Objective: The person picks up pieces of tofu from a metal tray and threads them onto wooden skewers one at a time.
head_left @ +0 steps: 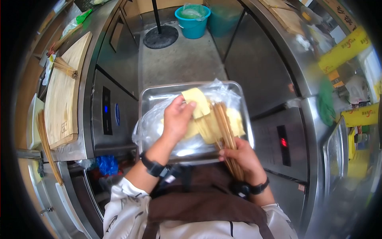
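Between thumb and fingers, my left hand pinches a yellow square sheet above a metal tray. My right hand is closed around a bundle of thin wooden sticks, which point up and away over the tray's right part. More yellow sheets lie in the tray on clear plastic film. The held sheet is close to the upper ends of the sticks; whether they touch is unclear.
Steel cabinets stand on both sides. On the left counter, a wooden board carries a stick bundle; more sticks lean nearby. Ahead are a blue-green bucket and a round black stand base. Yellow boxes sit right.
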Tool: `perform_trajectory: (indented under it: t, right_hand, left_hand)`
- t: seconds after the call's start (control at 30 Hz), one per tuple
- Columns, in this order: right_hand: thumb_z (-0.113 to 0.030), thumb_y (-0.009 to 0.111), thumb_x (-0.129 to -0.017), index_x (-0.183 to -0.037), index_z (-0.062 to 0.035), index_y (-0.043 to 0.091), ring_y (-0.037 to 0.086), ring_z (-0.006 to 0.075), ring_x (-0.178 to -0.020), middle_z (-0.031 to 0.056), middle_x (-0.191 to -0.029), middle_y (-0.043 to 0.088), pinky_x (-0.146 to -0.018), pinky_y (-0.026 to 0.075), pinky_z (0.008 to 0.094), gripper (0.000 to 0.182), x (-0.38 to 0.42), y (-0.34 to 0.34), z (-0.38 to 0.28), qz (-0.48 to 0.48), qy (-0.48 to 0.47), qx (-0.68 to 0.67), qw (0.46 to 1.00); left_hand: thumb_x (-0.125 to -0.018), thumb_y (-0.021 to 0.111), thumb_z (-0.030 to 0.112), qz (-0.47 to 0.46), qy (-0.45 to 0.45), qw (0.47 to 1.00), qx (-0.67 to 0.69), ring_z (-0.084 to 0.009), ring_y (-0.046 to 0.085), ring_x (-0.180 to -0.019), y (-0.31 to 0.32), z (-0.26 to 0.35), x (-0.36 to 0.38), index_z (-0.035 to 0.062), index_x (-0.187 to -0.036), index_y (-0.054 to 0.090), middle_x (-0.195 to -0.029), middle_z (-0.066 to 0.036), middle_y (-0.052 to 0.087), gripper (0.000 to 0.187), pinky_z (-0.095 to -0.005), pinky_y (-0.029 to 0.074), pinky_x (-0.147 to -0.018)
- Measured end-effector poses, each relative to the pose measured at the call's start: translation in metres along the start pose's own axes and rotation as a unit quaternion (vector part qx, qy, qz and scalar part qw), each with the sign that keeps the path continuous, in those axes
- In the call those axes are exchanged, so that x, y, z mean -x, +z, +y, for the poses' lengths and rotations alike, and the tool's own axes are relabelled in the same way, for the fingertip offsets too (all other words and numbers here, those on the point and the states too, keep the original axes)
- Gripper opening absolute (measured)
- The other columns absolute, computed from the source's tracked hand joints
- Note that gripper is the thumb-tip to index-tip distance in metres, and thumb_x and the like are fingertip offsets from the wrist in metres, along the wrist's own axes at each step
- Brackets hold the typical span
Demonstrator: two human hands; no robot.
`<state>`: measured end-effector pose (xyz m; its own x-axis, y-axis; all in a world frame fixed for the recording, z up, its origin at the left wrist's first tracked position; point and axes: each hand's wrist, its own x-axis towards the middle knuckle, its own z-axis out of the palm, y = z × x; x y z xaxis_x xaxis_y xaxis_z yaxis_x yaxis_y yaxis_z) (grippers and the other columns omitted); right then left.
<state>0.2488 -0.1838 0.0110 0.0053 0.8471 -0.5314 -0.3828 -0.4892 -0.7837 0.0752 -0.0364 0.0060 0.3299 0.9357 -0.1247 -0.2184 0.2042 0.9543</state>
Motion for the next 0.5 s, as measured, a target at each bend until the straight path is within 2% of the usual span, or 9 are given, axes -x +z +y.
perform_trajectory:
  t: [0.03,0.13,0.23,0.33,0.37,0.47,0.5]
  right_hand:
    - [0.005,0.066,-0.079,-0.101,0.0036,0.059,0.062,0.0135,-0.067,0.0054,-0.083,0.062,-0.063,0.052,0.0249,0.023,0.0,0.0,0.001,-0.001,-0.001,-0.004,1.0]
    - [0.005,0.066,-0.079,-0.101,0.0034,0.058,0.062,0.0135,-0.067,0.0053,-0.083,0.062,-0.062,0.052,0.0249,0.024,-0.002,-0.002,0.002,-0.004,0.001,-0.001,1.0]
    - [0.004,0.066,-0.079,-0.101,0.0033,0.057,0.061,0.0135,-0.067,0.0053,-0.083,0.061,-0.062,0.052,0.0247,0.024,-0.001,0.0,0.0,-0.001,0.006,0.002,1.0]
    - [0.004,0.066,-0.079,-0.101,0.0033,0.057,0.061,0.0134,-0.067,0.0053,-0.084,0.061,-0.062,0.052,0.0247,0.024,-0.001,0.001,0.0,0.001,0.0,0.0,1.0]
    - [0.004,0.066,-0.079,-0.101,0.0033,0.057,0.061,0.0134,-0.067,0.0053,-0.084,0.061,-0.062,0.052,0.0247,0.024,-0.001,0.001,0.0,0.002,-0.003,-0.001,1.0]
    - [0.004,0.066,-0.079,-0.101,0.0034,0.057,0.061,0.0133,-0.068,0.0049,-0.083,0.06,-0.062,0.052,0.0248,0.024,-0.002,0.0,0.001,0.003,-0.002,0.006,1.0]
    - [0.004,0.066,-0.079,-0.101,0.0034,0.057,0.061,0.0133,-0.068,0.0049,-0.083,0.06,-0.062,0.052,0.0248,0.024,-0.002,0.0,0.001,0.001,-0.001,0.005,1.0]
  left_hand:
    - [-0.092,0.055,0.005,-0.001,0.004,1.0,-0.003,-0.0133,0.064,-0.085,0.002,0.001,0.001,-0.0003,-0.115,0.053,-0.097,-0.009,0.066,0.024,-0.0259,0.051,-0.073]
    - [-0.091,0.055,0.004,0.011,0.102,0.994,-0.025,-0.0121,0.063,-0.086,0.006,-0.006,0.005,-0.0011,-0.113,0.054,-0.096,-0.008,0.066,0.022,-0.024,0.05,-0.074]
    - [-0.091,0.056,0.003,-0.028,0.181,0.966,-0.185,-0.0106,0.062,-0.087,0.005,-0.003,0.019,-0.0021,-0.11,0.056,-0.096,-0.007,0.067,0.02,-0.0227,0.049,-0.076]
    - [-0.091,0.056,0.006,-0.023,0.214,0.949,-0.23,-0.0102,0.063,-0.079,0.008,-0.011,0.029,-0.0013,-0.103,0.059,-0.088,-0.009,0.067,0.015,-0.0246,0.051,-0.068]
    - [-0.09,0.056,0.004,-0.037,0.205,0.953,-0.219,-0.0119,0.064,-0.082,0.008,-0.017,0.03,-0.0011,-0.106,0.057,-0.09,-0.009,0.067,0.017,-0.0255,0.051,-0.072]
    - [-0.09,0.055,0.001,-0.033,0.117,0.993,-0.012,-0.0143,0.063,-0.09,0.011,-0.025,0.03,-0.0005,-0.115,0.052,-0.099,-0.011,0.065,0.025,-0.0266,0.051,-0.077]
    - [-0.09,0.054,0.0,-0.023,0.116,0.993,0.002,-0.0148,0.062,-0.092,0.013,-0.025,0.029,-0.0006,-0.118,0.049,-0.102,-0.012,0.064,0.029,-0.0264,0.05,-0.078]
